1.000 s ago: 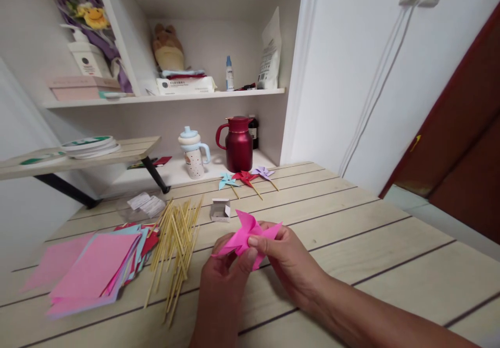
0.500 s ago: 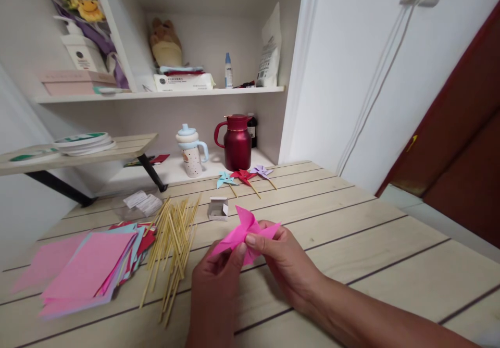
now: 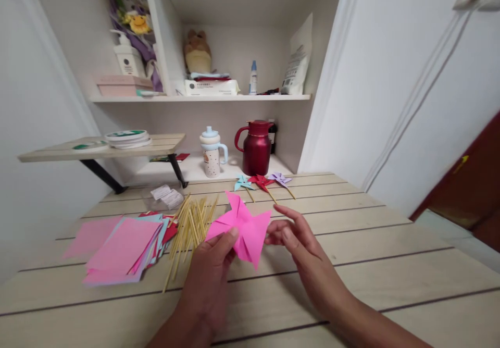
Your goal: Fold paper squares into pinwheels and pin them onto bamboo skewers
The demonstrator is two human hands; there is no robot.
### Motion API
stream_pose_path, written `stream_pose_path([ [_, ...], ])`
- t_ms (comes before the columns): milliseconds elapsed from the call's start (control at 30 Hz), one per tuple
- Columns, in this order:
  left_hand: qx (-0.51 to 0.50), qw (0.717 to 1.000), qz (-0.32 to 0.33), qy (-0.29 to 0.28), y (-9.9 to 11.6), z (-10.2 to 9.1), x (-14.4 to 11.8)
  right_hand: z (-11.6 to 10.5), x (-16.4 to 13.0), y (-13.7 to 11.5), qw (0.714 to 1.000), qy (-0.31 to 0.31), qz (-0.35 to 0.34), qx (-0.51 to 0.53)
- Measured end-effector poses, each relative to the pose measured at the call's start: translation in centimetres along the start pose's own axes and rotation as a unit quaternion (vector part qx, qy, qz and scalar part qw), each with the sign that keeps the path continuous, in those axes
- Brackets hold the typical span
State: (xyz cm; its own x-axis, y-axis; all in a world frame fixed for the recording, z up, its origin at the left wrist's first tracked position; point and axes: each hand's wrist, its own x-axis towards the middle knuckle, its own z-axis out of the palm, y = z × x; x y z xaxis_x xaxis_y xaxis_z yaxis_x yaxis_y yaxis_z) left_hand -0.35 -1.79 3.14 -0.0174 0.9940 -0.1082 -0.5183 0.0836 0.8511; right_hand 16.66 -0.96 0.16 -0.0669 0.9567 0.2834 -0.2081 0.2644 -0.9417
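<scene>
While the head camera looks down over a pale plank table (image 3: 383, 244), the left hand (image 3: 211, 280) pinches a folded pink paper pinwheel (image 3: 242, 228) by its lower left edge, thumb on top, holding it up just above the tabletop. The right hand (image 3: 300, 238) sits just beside the pinwheel's right side with fingers spread and loose, gripping nothing; one fingertip seems to brush the paper edge, though contact is hard to confirm.

To the left lies a stack of coloured paper squares (image 3: 125, 244), mostly pink, and next to it a scatter of thin wooden sticks (image 3: 191, 223). Farther back, three finished pinwheels (image 3: 261, 181) in blue, red and lilac lie in a row, each on its stick. Behind them stand a red jug (image 3: 255, 147) and a small lidded cup (image 3: 211, 152), under a shelf (image 3: 203, 98) of bottles and boxes.

Judging by this, the pink pinwheel is folded into shape but has no stick yet, so mounting it appears to remain, and plenty of paper and sticks lie unused.
</scene>
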Motion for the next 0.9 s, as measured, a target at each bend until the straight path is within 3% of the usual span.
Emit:
stream_pose_path([
  [67,-0.028,1.0,0.009,0.008,0.6,-0.2,0.0,-0.4,0.1,0.5,0.986,0.002,-0.102,-0.132],
  [133,-0.041,0.999,0.01,0.01,0.9,-0.2,0.0,-0.6,-0.1,0.7,0.949,-0.007,-0.196,-0.248],
  [233,-0.028,1.0,0.005,-0.006,0.9,-0.2,-0.1,-0.3,-0.6,0.5,0.903,-0.032,-0.274,-0.329],
  [667,-0.015,0.998,-0.013,-0.062,-0.1,0.0,-0.5,-0.1,-0.8,0.0,0.896,-0.026,-0.312,-0.316],
  [900,0.019,0.998,-0.001,-0.06,-1.2,-0.4,-0.6,0.0,-1.0,-0.4,0.901,-0.01,-0.305,-0.308],
])
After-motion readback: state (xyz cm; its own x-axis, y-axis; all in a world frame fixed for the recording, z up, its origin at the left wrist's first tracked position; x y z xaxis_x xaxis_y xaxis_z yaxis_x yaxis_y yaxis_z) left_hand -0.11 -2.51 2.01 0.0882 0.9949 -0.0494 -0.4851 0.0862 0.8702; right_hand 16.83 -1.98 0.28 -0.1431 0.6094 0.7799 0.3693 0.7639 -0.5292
